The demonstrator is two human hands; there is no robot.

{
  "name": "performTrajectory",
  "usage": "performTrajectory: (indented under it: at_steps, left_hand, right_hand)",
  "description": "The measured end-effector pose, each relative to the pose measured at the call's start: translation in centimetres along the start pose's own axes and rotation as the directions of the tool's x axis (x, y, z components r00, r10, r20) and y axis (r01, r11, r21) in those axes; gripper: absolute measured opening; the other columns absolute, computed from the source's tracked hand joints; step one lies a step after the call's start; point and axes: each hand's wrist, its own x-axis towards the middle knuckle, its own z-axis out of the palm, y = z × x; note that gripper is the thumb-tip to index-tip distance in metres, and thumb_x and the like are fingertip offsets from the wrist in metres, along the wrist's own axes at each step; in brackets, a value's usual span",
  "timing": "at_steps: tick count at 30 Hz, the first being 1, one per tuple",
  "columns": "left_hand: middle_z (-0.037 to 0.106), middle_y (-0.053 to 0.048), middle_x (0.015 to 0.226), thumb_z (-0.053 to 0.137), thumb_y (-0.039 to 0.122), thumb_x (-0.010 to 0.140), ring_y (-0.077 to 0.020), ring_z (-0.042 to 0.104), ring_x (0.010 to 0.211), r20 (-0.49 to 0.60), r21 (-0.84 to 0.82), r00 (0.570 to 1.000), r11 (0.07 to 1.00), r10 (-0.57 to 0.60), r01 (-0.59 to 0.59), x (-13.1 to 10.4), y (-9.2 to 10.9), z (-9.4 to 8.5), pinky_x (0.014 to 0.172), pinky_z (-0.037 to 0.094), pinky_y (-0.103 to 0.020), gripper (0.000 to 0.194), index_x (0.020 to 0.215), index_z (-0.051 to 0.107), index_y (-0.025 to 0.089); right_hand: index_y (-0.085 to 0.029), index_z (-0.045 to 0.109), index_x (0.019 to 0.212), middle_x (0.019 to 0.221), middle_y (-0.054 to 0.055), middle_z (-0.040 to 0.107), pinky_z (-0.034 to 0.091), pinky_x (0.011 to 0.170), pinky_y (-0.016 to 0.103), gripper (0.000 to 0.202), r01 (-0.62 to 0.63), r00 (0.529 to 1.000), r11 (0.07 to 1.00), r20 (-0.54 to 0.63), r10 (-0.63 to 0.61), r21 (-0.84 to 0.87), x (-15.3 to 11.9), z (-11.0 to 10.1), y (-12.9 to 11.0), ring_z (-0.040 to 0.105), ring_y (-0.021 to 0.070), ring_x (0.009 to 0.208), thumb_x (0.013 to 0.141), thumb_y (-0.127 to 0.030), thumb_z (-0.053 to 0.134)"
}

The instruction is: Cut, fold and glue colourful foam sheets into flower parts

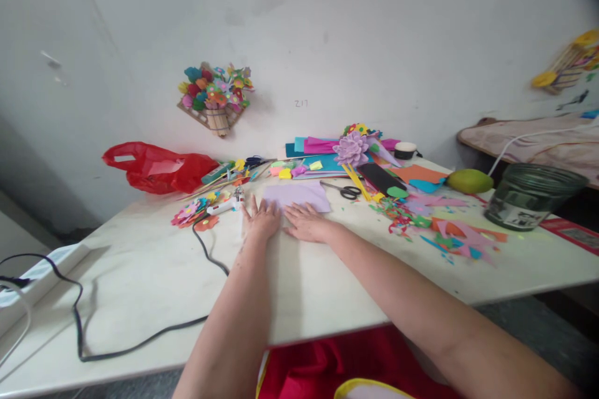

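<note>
A pale lilac sheet (297,194) lies flat on the white table (318,287) in front of me. My left hand (262,219) rests at its near left corner, fingers spread and stretched forward. On the sheet's near edge lies my right hand (306,222), flat with its fingers apart. Just left of my left hand is a white glue gun (224,206) with a black cord. Beyond the sheet's right side, a pair of black-handled scissors (349,192) lies on the table.
Left of the glue gun are colourful cut flowers (189,212) and a red plastic bag (159,168). Coloured scraps (461,237), a green fruit (469,181) and a dark glass jar (528,196) occupy the right side. A power strip (42,280) sits at the left edge.
</note>
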Motion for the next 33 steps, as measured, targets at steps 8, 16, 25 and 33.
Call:
performTrajectory:
  at_steps: [8,16,25,33]
  left_hand:
    - [0.016,0.001,0.145,0.012,0.044,0.084,-0.0275,-0.011,0.131,0.084,-0.015,0.996,0.999,-0.029,0.03,0.3,0.2,-0.2,0.098,-0.009,-0.059,0.055,0.136,0.024,0.029]
    - [0.021,-0.001,0.143,0.018,0.049,0.083,-0.0269,0.002,0.132,0.045,-0.023,0.998,0.999,-0.035,0.036,0.5,-0.1,0.1,0.1,-0.004,-0.059,0.056,0.134,0.029,0.03]
    - [0.018,0.0,0.144,0.017,0.046,0.083,-0.0248,0.011,0.132,0.05,-0.05,0.997,0.997,-0.053,0.056,1.0,-0.3,0.8,0.103,0.003,-0.054,0.055,0.135,0.027,0.03]
    - [0.019,0.0,0.144,0.016,0.051,0.082,-0.0282,0.004,0.132,0.048,-0.043,0.996,0.996,-0.077,0.079,0.4,0.1,0.3,0.101,-0.003,-0.058,0.058,0.135,0.028,0.03]
  right_hand:
    - [-0.019,0.019,0.138,0.145,0.001,0.015,0.002,0.105,0.048,0.059,-0.041,0.997,0.999,0.071,0.042,-0.015,-0.4,-1.0,0.3,0.004,0.0194,0.133,0.086,-0.046,0.022]
    - [-0.027,0.026,0.136,0.144,-0.002,0.019,0.004,0.104,0.049,0.05,-0.037,0.998,0.999,0.055,0.036,0.01,-0.7,-1.2,1.3,0.008,0.021,0.132,0.088,-0.042,0.024]
    - [-0.024,0.061,0.104,0.122,0.002,0.053,0.027,0.096,0.031,0.027,-0.027,0.952,1.0,-0.304,0.029,0.012,0.7,0.4,2.6,0.042,0.0162,0.116,0.084,-0.03,0.043]
    - [-0.02,0.063,0.083,0.097,0.004,0.062,0.035,0.08,0.028,0.014,-0.198,0.899,0.978,-0.385,0.21,0.071,0.6,-0.4,2.5,0.052,0.0179,0.094,0.078,-0.03,0.054]
